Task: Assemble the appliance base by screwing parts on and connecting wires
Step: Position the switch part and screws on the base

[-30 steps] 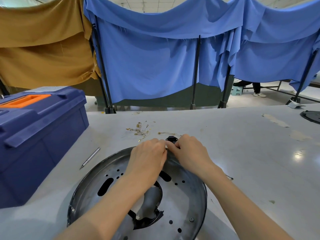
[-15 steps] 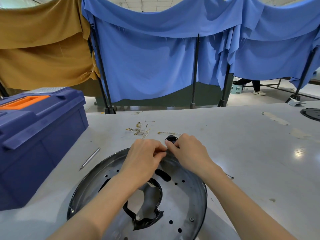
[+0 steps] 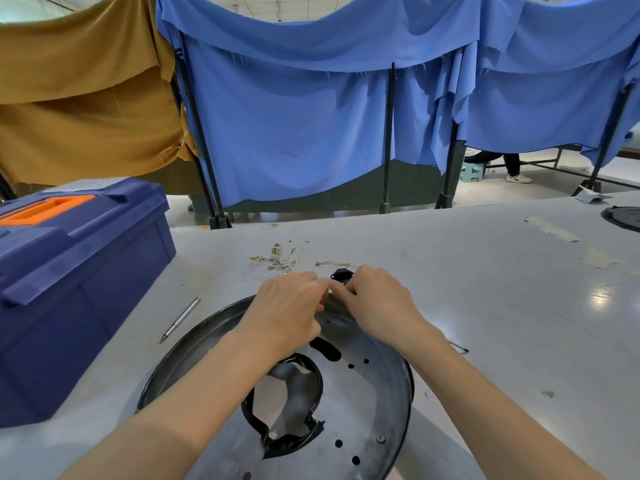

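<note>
So the round metal base (image 3: 374, 393) sits at the near edge of the counter (image 3: 485, 306), and both hands are bunched up at its far rim. The right hand (image 3: 377, 303) has its fingers curled round a small black plastic part (image 3: 340, 273), holding it against the rim. The left hand (image 3: 287, 306) is curled in tight right beside it, fingertips almost meeting the right's. Can't tell from here what it's pinching, maybe a screw, maybe just the rim.

Looks to me like they're seating that part before fastening it. My two cents: get it square and flush on the rim first, with the holes lined up, and keep one hand steadying the base so it doesn't skate around. Start any screw by fingers so it doesn't cross-thread.

The slim silver tool (image 3: 180, 320) is off toward the left edge by the blue toolbox (image 3: 76, 271). The little gold-tipped wires (image 3: 277, 259) lie just past the base, so everything's in easy reach.
</note>
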Available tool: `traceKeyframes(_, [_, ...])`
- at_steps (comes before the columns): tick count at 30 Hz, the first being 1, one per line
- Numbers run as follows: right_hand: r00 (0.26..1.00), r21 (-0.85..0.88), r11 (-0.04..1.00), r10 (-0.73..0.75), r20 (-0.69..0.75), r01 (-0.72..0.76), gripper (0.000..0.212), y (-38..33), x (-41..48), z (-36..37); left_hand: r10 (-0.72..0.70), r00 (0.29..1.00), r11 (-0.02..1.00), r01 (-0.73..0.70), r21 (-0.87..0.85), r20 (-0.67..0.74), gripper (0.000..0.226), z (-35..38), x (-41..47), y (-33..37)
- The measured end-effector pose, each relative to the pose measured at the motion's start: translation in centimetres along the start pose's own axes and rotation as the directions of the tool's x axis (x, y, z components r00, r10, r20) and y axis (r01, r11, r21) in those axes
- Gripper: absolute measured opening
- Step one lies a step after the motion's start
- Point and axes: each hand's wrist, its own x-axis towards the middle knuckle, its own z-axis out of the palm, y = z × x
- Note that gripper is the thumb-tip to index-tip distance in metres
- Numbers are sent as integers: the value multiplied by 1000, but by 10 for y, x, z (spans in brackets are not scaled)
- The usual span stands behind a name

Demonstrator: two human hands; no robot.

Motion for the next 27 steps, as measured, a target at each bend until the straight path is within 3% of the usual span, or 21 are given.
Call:
traceKeyframes(5, [999,-28,999,36,29,-35,41,0,0,-2,123,992,992,-123,-11,-14,36,4,3,5])
traceKeyframes(8, [999,-26,999,33,28,-32,41,0,0,-3,151,986,987,-155,-50,-63,31,6,1,6])
traceKeyframes(11, [1000,-1,1000,11,17,-11,50,-2,-2,-3,80,989,990,-93,-105,-124,25,-1,2,4])
traceKeyframes(15, [1000,-8,1000,7,27,-7,50,1,0,-2,256,949,957,-276,-93,-185,21,1,-3,15])
traceKeyframes(19, [1000,7,1000,1,15,-1,51,1,-1,0,90,968,972,-137,-190,-234,36,2,1,5])
traceKeyframes(24, [1000,10,1000,13,19,-13,48,3,1,1,175,967,962,-208,-176,-186,38,2,0,9])
traceKeyframes(27, [1000,7,1000,7,14,-7,48,3,1,2,116,978,962,-154,-227,-172,39,2,4,5])
